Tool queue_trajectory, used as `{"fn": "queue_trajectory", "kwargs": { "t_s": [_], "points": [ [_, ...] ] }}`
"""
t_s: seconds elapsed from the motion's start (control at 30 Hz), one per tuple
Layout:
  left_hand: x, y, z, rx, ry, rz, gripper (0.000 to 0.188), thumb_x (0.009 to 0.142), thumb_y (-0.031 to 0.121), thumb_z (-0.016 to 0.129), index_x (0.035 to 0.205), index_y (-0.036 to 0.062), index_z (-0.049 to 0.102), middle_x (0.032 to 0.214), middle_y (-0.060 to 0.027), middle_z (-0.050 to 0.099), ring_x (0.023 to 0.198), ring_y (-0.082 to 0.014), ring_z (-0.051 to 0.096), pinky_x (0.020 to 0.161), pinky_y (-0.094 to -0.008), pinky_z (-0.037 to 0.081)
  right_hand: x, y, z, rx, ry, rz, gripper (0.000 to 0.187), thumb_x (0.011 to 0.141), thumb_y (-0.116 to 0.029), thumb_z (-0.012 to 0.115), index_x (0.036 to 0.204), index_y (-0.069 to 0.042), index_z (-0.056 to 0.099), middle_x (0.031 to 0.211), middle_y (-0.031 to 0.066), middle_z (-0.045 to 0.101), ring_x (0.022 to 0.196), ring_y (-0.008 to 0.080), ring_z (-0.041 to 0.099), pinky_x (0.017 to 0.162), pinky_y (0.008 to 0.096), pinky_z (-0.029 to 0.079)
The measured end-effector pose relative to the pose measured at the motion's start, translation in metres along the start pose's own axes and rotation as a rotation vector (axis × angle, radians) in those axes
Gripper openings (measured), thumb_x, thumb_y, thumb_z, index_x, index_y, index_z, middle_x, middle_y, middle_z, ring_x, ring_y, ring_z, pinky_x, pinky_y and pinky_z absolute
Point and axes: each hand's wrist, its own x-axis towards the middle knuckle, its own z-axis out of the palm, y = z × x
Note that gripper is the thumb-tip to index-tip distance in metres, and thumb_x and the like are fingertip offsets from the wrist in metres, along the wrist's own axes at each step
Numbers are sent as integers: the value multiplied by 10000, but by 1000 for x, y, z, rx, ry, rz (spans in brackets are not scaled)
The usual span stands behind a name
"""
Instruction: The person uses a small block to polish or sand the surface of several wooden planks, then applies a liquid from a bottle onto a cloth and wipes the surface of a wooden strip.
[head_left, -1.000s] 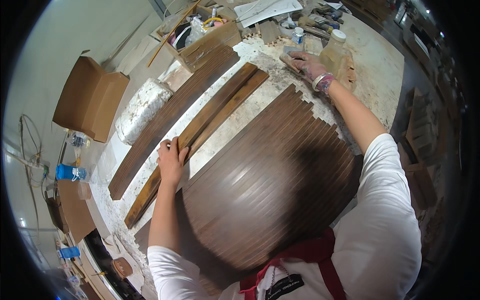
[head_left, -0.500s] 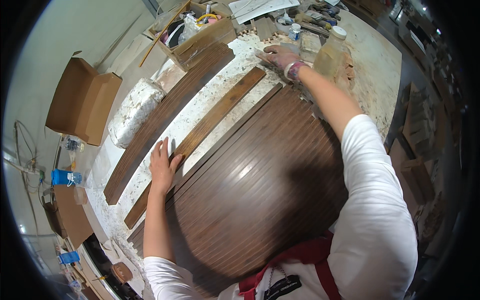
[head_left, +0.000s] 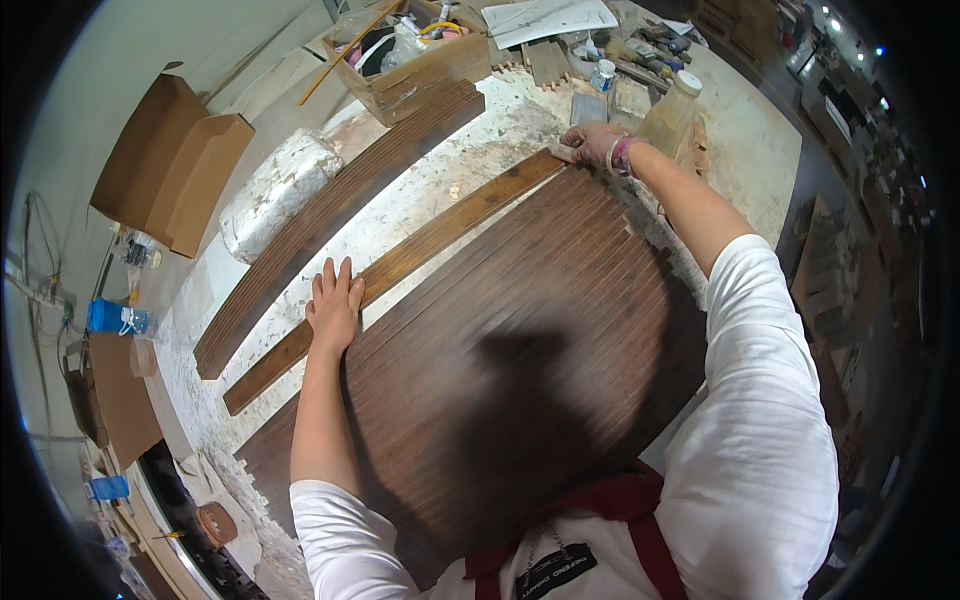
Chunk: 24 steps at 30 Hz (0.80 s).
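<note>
Apparently done: a panel (head_left: 450, 290) of strips, edge to edge on the table (head_left: 750, 130). Apparently remaining: one loose strip (head_left: 450, 225) just beside it, and the strip stack (head_left: 345, 205) beyond. My left grip (head_left: 336, 308) rests, fingers apart, on the loose strip; whether my right grip (head_left: 597, 145) clamps its far end, I cannot tell.

A long, narrow strip of streaky yellowish-brown wood (head_left: 450, 215) lies flat and slanting beside a broad, dark-brown panel of close-set wooden slats (head_left: 480, 285) with stepped ends, a pale gap showing between much of their lengths.
</note>
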Motion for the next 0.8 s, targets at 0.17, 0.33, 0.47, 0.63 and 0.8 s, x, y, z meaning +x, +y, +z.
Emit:
{"fn": "queue_trajectory", "kwargs": {
  "t_s": [0.17, 0.33, 0.47, 0.63, 0.8],
  "points": [
    [1, 3, -3, -52, -3, -12, 604, 957, 501, 431, 1479, 221, 311, 1576, -97, 176, 1424, -364, 185, 1089, -586, 185, -22, -14, -18, -141, 41, -13, 436, 810, -269, 684, 1220, -133, 626, 1203, 145, 633, 1097, 306, 608, 932, 380, 472],
    [-8, -3, -13, -126, -32, 134, 732, 777, 495, 696, 1422, 276, 428, 1558, -102, 218, 1418, -339, 206, 1075, -576, 197, -1, -6, -9, 123, 252, 69, 449, 857, -410, 601, 1227, -158, 621, 1246, 138, 609, 1147, 317, 576, 977, 387, 445],
    [-12, -1, -14, -120, 43, 89, 624, 795, 449, 704, 1364, 279, 510, 1439, -106, 333, 1339, -325, 299, 1044, -535, 265, -5, -27, 9, 70, 145, 76, 442, 860, -399, 593, 1248, -186, 609, 1241, 120, 617, 1140, 306, 584, 966, 377, 450],
    [-9, 4, -11, -93, 38, 110, 623, 813, 474, 691, 1374, 287, 494, 1448, -103, 310, 1350, -326, 266, 1055, -531, 250, 6, 20, 7, 91, 53, -30, 410, 827, -219, 648, 1234, -172, 628, 1166, 97, 662, 1034, 227, 633, 892, 324, 490],
    [-7, -1, -9, -85, 61, 132, 672, 800, 437, 711, 1402, 300, 447, 1461, -112, 318, 1354, -340, 289, 1055, -531, 274, -8, 3, -17, -133, 22, -32, 453, 775, -187, 673, 1226, -215, 633, 1186, 100, 651, 1098, 271, 611, 940, 346, 470]
  ]
}}
